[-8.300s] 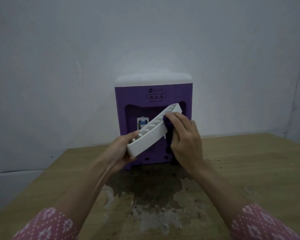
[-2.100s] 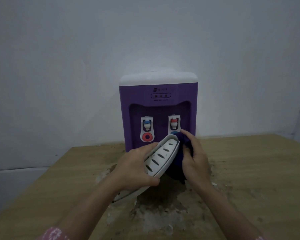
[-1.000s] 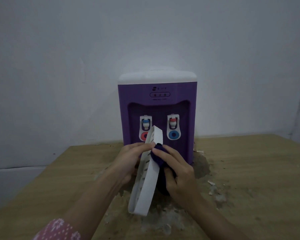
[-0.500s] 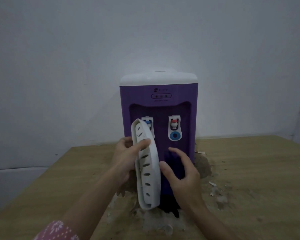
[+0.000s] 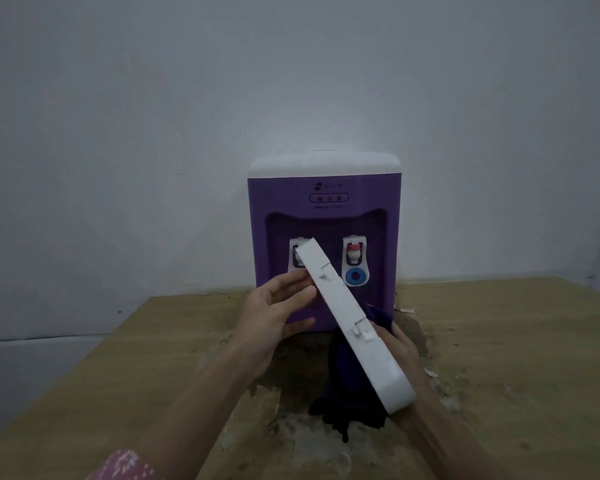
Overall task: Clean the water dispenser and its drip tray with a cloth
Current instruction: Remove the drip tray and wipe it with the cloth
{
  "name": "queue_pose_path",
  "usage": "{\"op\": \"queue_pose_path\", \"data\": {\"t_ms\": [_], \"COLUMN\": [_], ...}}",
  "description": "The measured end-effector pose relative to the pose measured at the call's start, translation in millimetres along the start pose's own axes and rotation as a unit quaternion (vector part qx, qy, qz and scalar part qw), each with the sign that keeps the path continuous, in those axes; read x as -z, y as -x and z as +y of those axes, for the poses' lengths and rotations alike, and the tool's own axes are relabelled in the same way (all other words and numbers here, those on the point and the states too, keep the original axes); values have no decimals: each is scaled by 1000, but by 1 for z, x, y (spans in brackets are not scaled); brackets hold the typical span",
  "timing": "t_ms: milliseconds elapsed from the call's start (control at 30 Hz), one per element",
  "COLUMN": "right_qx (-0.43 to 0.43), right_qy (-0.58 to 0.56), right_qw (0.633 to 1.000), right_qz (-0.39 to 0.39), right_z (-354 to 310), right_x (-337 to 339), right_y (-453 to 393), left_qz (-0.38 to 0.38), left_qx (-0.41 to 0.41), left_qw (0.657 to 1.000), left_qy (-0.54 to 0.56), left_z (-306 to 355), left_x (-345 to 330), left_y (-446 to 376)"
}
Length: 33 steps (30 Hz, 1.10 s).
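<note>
The smooth white plastic drip tray (image 5: 352, 318) slants between the left hand (image 5: 274, 315), fingers pinching its upper edge, and the right hand (image 5: 400, 344), holding dark cloth (image 5: 343, 386) beneath.

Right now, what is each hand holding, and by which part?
Left hand: drip tray, fingers on its upper half. Right hand: behind the tray's lower half with the dark cloth; exact grip hidden.

Blocked: the tilted white plastic drip tray (image 5: 352, 322) crosses in front of the purple water dispenser (image 5: 326, 202), hiding its left tap.
Open: bare wooden table (image 5: 516, 341) on either side.
</note>
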State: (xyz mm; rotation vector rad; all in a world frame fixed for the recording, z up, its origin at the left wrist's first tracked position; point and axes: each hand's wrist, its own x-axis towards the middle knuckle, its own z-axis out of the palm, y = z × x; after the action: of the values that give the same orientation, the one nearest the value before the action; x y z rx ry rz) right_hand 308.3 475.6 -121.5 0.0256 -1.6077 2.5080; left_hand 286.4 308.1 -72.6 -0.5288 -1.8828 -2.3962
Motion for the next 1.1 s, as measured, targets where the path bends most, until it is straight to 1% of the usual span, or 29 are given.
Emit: {"op": "queue_pose_path", "data": {"t_ms": [67,133,200,367,433,500,567,600,633,667,700,733,767,800,833,867,900,1000,1033,1067,1100], "right_qx": [4,8,20,101,136,166,207,259,335,416,485,529,551,562,570,573,571,553,554,561,570], "right_qy": [-10,-11,8,88,136,149,154,189,250,324,400,466,519,556,577,583,579,548,538,535,540], "right_qw": [1000,1000,999,990,981,975,966,947,908,849,776,707,651,609,582,573,579,627,635,632,619], "right_qz": [-12,-21,-32,-54,-38,-11,-14,-21,-29,-37,-45,-51,-53,-55,-58,-59,-53,7,16,9,-15], "right_z": [0,-1,-2,-2,-5,-14,-29,-37,-46,-52,-55,-58,-59,-60,-59,-59,-59,-60,-59,-57,-53], "right_x": [0,-1,0,-4,-7,-8,-12,-15,-20,-24,-27,-31,-33,-33,-32,-29,-25,-16,-17,-18,-20], "right_y": [2,4,6,14,12,7,4,5,6,6,4,2,-1,-3,-6,-8,-10,-19,-19,-18,-16], "left_qz": [2,-22,-49,-57,-39,-22,-13,-13,-16,-24,-36,-50,-60,-65,-68,-67,-62,-46,-47,-52,-58], "left_qx": [15,43,52,10,-13,-27,-40,-47,-56,-64,-73,-80,-89,-96,-103,-104,-103,-102,-108,-116,-124], "left_qw": [1000,998,997,998,999,999,998,996,993,991,988,986,984,983,981,980,980,975,971,966,961], "left_qy": [12,29,23,39,30,4,-47,-75,-100,-117,-128,-135,-141,-144,-148,-153,-161,-191,-209,-227,-241], "left_z": [-3,-5,-4,-4,-4,-3,-3,-4,-5,-6,-6,-5,-4,-3,-3,-3,-3,-8,-8,-7,-7], "left_x": [-1,-1,-2,-2,-2,2,6,7,8,7,5,2,0,-2,-3,-2,0,5,4,3,1], "left_y": [-1,-3,-3,-5,-6,-9,-10,-11,-11,-11,-10,-8,-7,-6,-5,-4,-4,-3,-3,-3,-3]}}
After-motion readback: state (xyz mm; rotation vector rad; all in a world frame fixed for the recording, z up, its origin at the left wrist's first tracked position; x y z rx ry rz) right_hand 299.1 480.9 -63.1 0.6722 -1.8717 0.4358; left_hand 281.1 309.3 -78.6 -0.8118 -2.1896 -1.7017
